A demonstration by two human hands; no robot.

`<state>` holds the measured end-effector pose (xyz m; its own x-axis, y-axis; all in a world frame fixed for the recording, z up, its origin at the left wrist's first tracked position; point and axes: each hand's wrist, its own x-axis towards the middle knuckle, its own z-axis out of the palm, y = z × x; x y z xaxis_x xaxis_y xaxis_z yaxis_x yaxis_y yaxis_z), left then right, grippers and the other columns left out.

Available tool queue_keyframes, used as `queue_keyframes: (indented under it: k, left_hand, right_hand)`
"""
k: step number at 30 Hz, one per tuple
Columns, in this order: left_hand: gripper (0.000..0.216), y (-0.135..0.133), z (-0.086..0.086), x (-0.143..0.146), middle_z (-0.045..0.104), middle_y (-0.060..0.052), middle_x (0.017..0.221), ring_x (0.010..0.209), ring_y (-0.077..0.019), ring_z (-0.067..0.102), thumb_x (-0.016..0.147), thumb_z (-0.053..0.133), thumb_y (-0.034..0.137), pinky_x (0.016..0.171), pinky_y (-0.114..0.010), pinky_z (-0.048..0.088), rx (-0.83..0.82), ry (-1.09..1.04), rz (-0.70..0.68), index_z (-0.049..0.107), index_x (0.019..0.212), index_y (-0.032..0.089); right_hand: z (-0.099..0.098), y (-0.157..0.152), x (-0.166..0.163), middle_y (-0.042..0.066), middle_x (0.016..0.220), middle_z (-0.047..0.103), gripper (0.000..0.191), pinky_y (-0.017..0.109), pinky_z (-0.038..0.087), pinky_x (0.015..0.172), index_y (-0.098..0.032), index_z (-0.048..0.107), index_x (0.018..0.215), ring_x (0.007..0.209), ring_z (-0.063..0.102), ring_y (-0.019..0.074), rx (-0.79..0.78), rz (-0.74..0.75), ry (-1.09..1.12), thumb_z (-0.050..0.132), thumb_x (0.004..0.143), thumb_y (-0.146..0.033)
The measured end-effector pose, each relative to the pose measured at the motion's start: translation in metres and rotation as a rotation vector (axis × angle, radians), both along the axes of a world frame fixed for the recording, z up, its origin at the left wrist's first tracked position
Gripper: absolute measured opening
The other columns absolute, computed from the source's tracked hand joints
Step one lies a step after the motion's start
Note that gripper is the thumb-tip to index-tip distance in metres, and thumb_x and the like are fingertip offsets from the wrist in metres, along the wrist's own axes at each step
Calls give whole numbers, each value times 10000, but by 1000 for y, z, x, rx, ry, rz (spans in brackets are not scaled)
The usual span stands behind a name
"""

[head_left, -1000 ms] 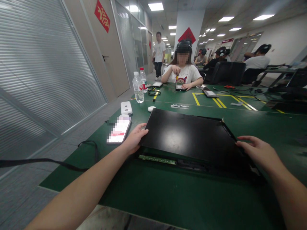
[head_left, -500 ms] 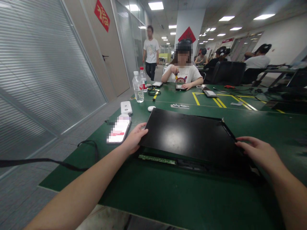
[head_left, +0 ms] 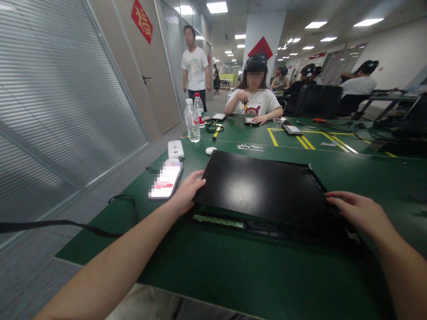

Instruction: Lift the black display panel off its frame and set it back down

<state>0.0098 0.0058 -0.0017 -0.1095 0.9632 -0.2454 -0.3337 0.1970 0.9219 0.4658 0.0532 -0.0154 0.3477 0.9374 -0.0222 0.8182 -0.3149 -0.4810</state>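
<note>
A glossy black screen panel lies tilted over a black frame, its near left corner raised. Under its near edge a narrow green circuit board shows. My left hand is closed on the panel's left edge, thumb on top and fingers mostly hidden beneath. At the right edge, my right hand pinches the side with thumb and fingers; whether it has the panel, the frame or both is unclear. A pale tab shows near the right corner.
Left of the panel lie a lit phone, a white power bank and a small white case. Two bottles stand behind. Across the green table a seated person holds a screwdriver; another person walks nearby.
My right hand has shifted very slightly left along the edge. My left hand and the panel look almost unmoved. The walking person has come nearer and further left.
</note>
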Motion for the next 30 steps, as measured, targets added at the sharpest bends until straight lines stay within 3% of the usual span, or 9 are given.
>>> queue_keyframes:
  k: [7,20,30]
  left_hand:
    - [506,1,-2,-2,771,-94,946,755,-200,733,875,570,68,640,-268,564,-9,-1,-8,509,1370,145]
    - [528,0,3,0,785,-90,928,735,-194,736,872,539,52,581,-245,545,-5,-13,-52,554,1393,138]
    - [545,-1,1,0,781,-104,988,785,-209,740,844,596,72,598,-253,560,9,-19,-33,556,1384,137]
  right_hand:
    - [2,-2,-1,38,792,742,451,392,473,672,-300,798,930,756,668,277,0,0,20,567,643,-560]
    - [7,-4,-7,34,828,758,432,385,464,727,-287,794,927,803,664,275,11,-12,-7,548,659,-520]
    - [6,-10,-13,47,889,762,411,374,462,751,-282,802,933,877,660,283,54,88,-124,510,731,-488]
